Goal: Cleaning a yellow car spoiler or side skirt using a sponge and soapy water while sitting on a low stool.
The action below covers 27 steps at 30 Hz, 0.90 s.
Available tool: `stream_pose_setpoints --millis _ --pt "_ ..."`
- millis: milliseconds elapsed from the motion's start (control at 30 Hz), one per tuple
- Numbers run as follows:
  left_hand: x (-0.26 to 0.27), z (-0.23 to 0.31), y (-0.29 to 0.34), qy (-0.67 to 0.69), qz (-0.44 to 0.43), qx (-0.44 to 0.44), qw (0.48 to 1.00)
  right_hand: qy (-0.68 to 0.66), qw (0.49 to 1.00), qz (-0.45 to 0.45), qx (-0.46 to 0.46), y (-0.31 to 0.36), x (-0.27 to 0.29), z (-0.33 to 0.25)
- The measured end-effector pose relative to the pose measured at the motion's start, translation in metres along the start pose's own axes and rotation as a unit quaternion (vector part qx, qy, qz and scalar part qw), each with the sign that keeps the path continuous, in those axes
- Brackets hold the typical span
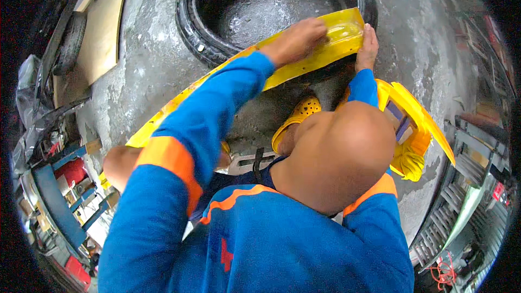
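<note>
A long, curved yellow panel (302,63), like a vehicle fender strip, slants from my left knee up to the far right. Its far end lies over a black tyre (190,30) on the floor. My left hand (302,39) is on the panel's inner face near that end, fingers curled and slightly blurred; whatever they may hold is hidden. At the panel's end edge, my right hand (368,49) grips with its fingers upright along the rim. Wet-looking shine shows on the panel surface between both hands.
Beside my right knee stands another yellow plastic part (420,116) with a yellow cloth or glove (408,161) against it. A wooden board (103,27) lies at far left. Metal racks with clutter (62,195) line the left, and a grey slatted rack (445,214) the right.
</note>
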<state>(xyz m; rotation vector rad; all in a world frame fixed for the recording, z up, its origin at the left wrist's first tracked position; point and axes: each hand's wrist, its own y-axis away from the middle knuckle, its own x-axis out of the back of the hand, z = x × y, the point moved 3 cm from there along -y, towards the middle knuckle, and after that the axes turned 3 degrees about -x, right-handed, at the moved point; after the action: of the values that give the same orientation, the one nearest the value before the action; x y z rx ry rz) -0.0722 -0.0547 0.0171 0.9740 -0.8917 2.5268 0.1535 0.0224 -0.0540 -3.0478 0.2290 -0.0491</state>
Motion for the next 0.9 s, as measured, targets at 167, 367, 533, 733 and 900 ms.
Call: stream_pose_setpoints --millis 167,367,533,733,900 --pt "-0.015 -0.001 0.004 0.011 -0.005 0.006 1.000 0.043 0.998 0.013 0.035 0.002 0.031 -0.005" --pt "-0.012 -0.005 0.006 0.016 0.006 -0.025 1.000 0.051 0.998 0.014 0.026 0.000 0.036 -0.004" --pt "-0.044 -0.011 -0.100 -0.050 0.034 -0.075 0.995 0.044 0.998 -0.009 0.041 0.000 0.015 -0.013" --pt "-0.027 0.004 -0.026 0.078 -0.053 0.004 0.996 0.041 0.998 0.017 0.044 0.003 0.036 -0.005" --pt "-0.044 -0.012 -0.087 0.000 0.022 -0.026 0.999 0.005 0.999 -0.029 0.016 0.001 0.020 -0.016"
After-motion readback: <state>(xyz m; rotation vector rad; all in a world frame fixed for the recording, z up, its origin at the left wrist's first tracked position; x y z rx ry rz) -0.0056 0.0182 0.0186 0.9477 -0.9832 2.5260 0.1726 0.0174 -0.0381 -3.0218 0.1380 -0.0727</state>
